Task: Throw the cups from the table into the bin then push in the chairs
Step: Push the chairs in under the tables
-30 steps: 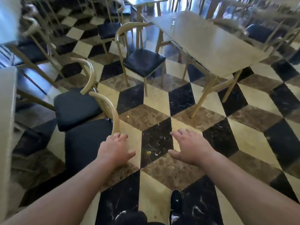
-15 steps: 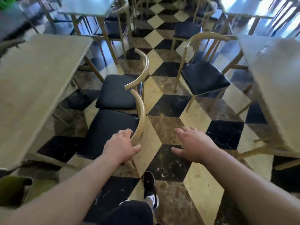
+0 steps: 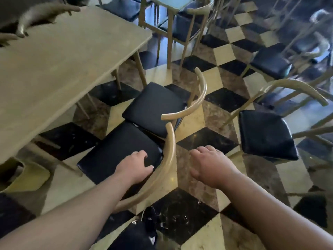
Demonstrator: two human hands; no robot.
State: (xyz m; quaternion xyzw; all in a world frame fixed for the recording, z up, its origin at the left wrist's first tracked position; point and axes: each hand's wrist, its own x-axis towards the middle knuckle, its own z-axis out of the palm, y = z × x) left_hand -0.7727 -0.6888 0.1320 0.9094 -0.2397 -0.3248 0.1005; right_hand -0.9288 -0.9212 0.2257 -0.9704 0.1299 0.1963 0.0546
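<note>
**Left hand on the near chair, table off to the left**

We have our left hand [image 3: 137,166] resting over the curved wooden backrest of the near chair [image 3: 119,152], fingers draped down the seat side of the rail and the thumb hooked toward it; it looks like a loose hold, not a tight clasp. Our right hand [image 3: 210,165] hangs just right of the rail, fingers curled, holding nothing and touching nothing we can make out.

The table [image 3: 59,58] lies to the left and far of the hold. The chair's seat points that way, with its front corner not yet under the tabletop, so we judge the push must run left and away, along the seat's front-to-back line. The left hand is plainly the nearer one. A second chair [image 3: 155,107] stands just beyond, its seat touching or overlapping the near seat, and it also stands out from the table. No cups show on the tabletop.

Against half a second ago, our view has swung so the table fills more of the left, and the left hand has moved further over the rail onto the seat side.
</note>
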